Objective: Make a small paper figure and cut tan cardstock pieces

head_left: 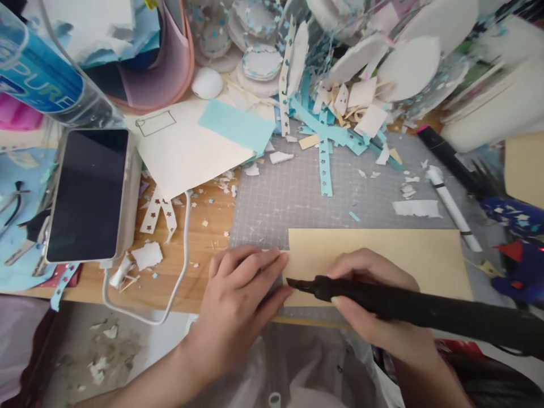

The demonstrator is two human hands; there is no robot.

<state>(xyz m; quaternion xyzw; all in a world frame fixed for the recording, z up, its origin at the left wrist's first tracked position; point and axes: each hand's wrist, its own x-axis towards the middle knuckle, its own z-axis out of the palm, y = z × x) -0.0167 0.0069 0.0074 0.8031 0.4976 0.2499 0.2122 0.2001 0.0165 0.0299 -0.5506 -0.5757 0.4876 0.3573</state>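
Observation:
My left hand (242, 294) lies on the near edge of the grey cutting mat (306, 192), fingers pressed together against the left edge of a tan sheet of card (382, 249). My right hand (378, 306) grips a long black marker (425, 309) that runs off to the right. The marker's tip touches the card's left edge, just by my left fingertips.
A phone (87, 192) on a white charging cable (178, 266) lies at the left. Blue and white paper scraps (331, 124) pile up at the mat's far side. A white pen (453, 207) and a black marker (450, 158) lie at the right, beside a blue glue gun (521, 255).

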